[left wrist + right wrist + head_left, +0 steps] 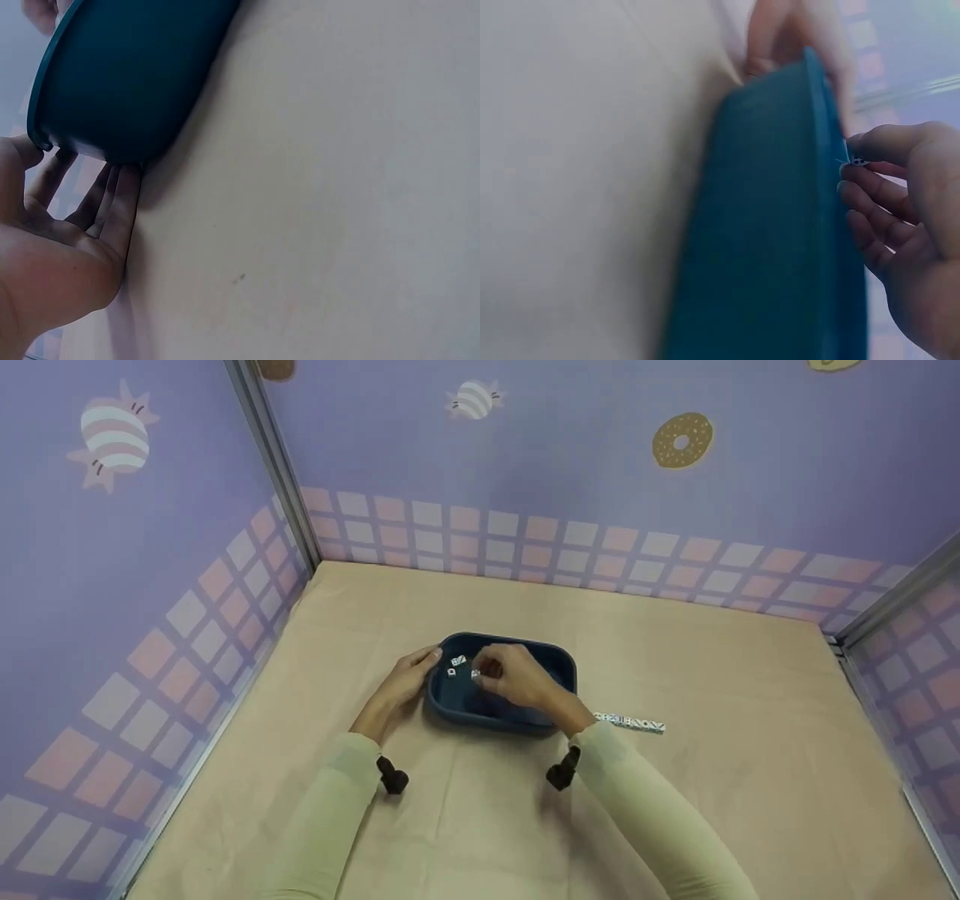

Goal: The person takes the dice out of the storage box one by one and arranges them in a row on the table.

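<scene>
A dark blue plastic tray (480, 718) with rounded corners and raised walls stands on the cloth-covered table. At its left end my left hand (405, 679) grips it, thumb at the rim and fingers against the outer wall, as the left wrist view of that hand (67, 247) shows. Over the tray, my right hand (517, 675) pinches a white die (859, 161) with black pips between thumb and index finger. Inside the tray, near its left end, lie a few loose white dice (458, 660). My right hand and forearm hide part of the tray's inside.
Just right of the tray, a straight row of several white dice (634, 723) lies on the beige cloth (735, 682), its left end partly behind my right wrist. Patterned purple walls (570, 450) enclose the table at the back and both sides.
</scene>
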A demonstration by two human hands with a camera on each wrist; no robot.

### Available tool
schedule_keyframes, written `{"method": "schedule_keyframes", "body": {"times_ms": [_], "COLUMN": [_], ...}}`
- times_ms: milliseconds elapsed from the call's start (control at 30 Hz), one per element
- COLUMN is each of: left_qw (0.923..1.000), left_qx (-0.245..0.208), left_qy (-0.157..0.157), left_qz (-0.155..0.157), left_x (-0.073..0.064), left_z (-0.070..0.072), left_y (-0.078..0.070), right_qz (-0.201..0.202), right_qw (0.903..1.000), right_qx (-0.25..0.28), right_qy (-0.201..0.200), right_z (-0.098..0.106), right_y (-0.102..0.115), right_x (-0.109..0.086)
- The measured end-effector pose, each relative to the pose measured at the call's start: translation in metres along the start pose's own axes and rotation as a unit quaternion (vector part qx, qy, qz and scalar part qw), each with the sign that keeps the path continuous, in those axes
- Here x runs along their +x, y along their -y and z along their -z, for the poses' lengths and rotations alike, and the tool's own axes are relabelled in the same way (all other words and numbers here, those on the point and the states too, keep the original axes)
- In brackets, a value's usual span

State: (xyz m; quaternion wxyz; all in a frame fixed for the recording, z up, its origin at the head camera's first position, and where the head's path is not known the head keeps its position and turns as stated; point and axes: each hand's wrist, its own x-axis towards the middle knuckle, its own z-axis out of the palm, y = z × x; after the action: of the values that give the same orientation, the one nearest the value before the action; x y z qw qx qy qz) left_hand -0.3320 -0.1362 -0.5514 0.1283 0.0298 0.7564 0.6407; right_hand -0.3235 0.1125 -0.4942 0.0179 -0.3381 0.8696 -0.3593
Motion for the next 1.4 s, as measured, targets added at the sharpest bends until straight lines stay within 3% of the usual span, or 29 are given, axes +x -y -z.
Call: {"method": "schedule_keyframes", "body": {"times_ms": [167, 367, 700, 1033, 1200, 1400], "left_qw": [0.9999, 0.9997, 0.9999, 0.9996, 0.9999, 0.9998], "left_qx": [0.009, 0.019, 0.008, 0.029, 0.006, -0.006], "left_qy": [-0.012, -0.018, -0.006, 0.005, 0.008, 0.005], "left_qz": [0.004, 0.005, 0.006, 0.005, 0.012, 0.017], "left_x": [-0.003, -0.004, -0.001, -0.002, -0.001, -0.002], "left_z": [0.002, 0.002, 0.0, 0.002, 0.001, 0.0], "left_y": [0.001, 0.002, 0.003, 0.001, -0.001, -0.001], "right_qz": [0.009, 0.011, -0.083, -0.159, -0.195, -0.211], "right_qw": [0.9998, 0.9984, 0.9902, 0.9836, 0.9784, 0.9762], "right_qx": [-0.006, -0.009, 0.014, -0.011, -0.029, -0.037], "right_qy": [-0.016, -0.055, -0.112, -0.085, -0.061, -0.034], "right_z": [0.035, 0.075, 0.112, 0.128, 0.133, 0.135], "right_y": [0.0, -0.017, -0.075, -0.118, -0.136, -0.144], "right_x": [-0.023, -0.057, -0.129, -0.191, -0.218, -0.239]}}
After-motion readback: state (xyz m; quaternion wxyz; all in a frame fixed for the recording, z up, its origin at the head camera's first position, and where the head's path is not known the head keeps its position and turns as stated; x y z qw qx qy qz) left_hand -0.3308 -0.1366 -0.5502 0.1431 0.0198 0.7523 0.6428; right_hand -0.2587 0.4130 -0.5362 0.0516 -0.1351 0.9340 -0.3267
